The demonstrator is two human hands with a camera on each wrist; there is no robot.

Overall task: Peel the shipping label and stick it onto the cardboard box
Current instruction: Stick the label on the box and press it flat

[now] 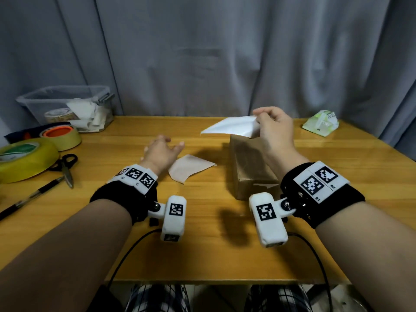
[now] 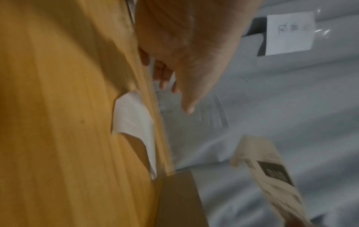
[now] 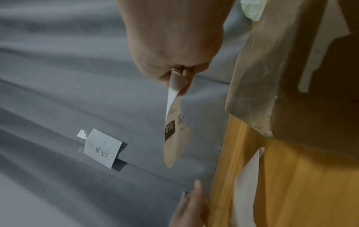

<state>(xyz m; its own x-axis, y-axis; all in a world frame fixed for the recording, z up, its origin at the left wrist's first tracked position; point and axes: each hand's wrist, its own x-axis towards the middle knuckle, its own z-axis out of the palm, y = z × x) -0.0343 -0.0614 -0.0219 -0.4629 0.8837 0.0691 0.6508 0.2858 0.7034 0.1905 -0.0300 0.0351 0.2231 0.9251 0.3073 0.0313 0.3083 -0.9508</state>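
My right hand (image 1: 267, 122) pinches one end of the white shipping label (image 1: 229, 127) and holds it in the air above the far end of the brown cardboard box (image 1: 252, 167). In the right wrist view the label (image 3: 174, 132) hangs from my fingers and shows its printed face with a black block. The backing sheet (image 1: 189, 167) lies flat on the table to the left of the box. My left hand (image 1: 162, 149) hovers open just above the table beside that sheet, holding nothing. The left wrist view shows the left hand (image 2: 186, 53), the backing sheet (image 2: 134, 121) and the box (image 2: 178, 199).
Tape rolls (image 1: 60, 136), scissors (image 1: 66, 165) and a pen (image 1: 31, 197) lie at the table's left. A clear bin (image 1: 67, 109) of scraps stands at the back left. A green tissue pack (image 1: 320, 124) sits back right. A grey curtain (image 1: 202, 52) hangs behind.
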